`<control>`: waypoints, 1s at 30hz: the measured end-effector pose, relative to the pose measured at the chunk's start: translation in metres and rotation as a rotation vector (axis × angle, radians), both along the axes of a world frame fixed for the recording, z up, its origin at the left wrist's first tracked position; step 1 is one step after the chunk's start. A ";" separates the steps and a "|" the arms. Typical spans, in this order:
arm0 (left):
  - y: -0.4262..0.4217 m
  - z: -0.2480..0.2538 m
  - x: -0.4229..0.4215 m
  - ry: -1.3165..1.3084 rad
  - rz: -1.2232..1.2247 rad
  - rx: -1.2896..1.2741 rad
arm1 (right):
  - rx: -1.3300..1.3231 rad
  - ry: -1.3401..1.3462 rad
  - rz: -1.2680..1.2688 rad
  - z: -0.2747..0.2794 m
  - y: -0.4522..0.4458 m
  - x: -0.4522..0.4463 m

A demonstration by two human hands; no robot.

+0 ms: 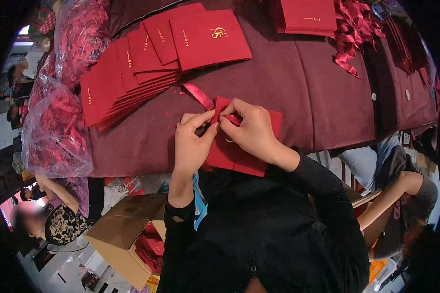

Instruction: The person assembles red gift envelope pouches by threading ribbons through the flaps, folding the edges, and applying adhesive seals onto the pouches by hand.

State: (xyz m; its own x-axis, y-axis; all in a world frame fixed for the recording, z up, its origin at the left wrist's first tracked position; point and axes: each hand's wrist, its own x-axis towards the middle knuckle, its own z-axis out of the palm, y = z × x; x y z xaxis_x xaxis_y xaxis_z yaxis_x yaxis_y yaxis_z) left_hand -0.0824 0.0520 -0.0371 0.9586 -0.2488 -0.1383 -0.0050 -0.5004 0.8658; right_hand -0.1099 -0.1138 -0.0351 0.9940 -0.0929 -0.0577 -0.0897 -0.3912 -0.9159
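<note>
A red card or folder point(249, 161) lies tilted at the table's near edge, under both hands. My left hand point(193, 141) pinches the red ribbon at the card's upper left edge, thumb and forefinger together. Close beside it, my right hand point(252, 129) has its fingers closed on the ribbon too, over the card's face. One ribbon tail point(198, 95) runs up and left from the fingers onto the cloth. Part of a gold mark on the card shows beneath my right hand. The fingertips hide where the ribbon meets the card.
Fanned red cards point(210, 39) lie at the upper left of the maroon cloth point(278, 73). Another stack point(308, 17) and loose ribbons point(352, 29) are at the top right. Plastic bags point(58, 127) line the left edge. A cardboard box point(122, 229) stands below; people sit at both sides.
</note>
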 end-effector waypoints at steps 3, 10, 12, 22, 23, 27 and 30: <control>0.003 -0.001 -0.001 -0.087 -0.044 0.003 | -0.034 -0.061 0.029 0.001 0.002 0.000; 0.010 0.020 0.026 -0.267 -0.413 0.067 | 0.081 -0.118 0.155 0.001 -0.010 0.000; 0.005 0.015 0.028 -0.354 -0.392 0.064 | 0.088 -0.120 0.185 -0.002 -0.012 0.001; 0.011 0.027 0.045 -0.503 -0.608 0.279 | 0.255 -0.040 0.233 -0.005 -0.021 0.005; 0.012 0.027 0.046 -0.506 -0.612 0.281 | 0.256 0.001 0.233 -0.003 -0.022 0.005; 0.012 0.031 0.047 -0.395 -0.600 0.257 | 0.189 0.013 0.279 0.005 -0.026 0.005; 0.012 0.028 0.048 -0.406 -0.616 0.254 | 0.206 -0.022 0.264 0.001 -0.026 0.004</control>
